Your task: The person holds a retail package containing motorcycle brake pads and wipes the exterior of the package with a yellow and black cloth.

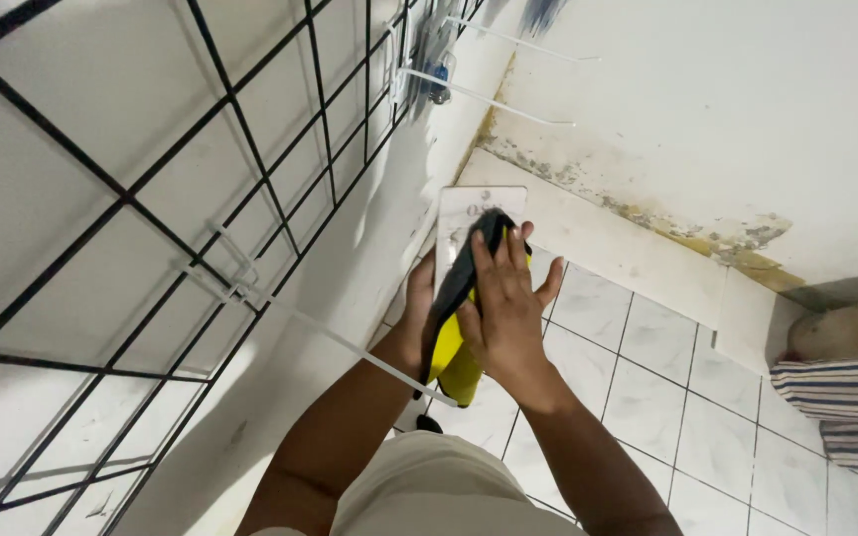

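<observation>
Item: white card, flat and upright, with a black-and-yellow cloth draped over its face. I see a black wire grid close on the left and open tiled floor to the right. Left hand curls behind the card, gripping its edge. Right hand presses the cloth, fingers together and nearly straight.
</observation>
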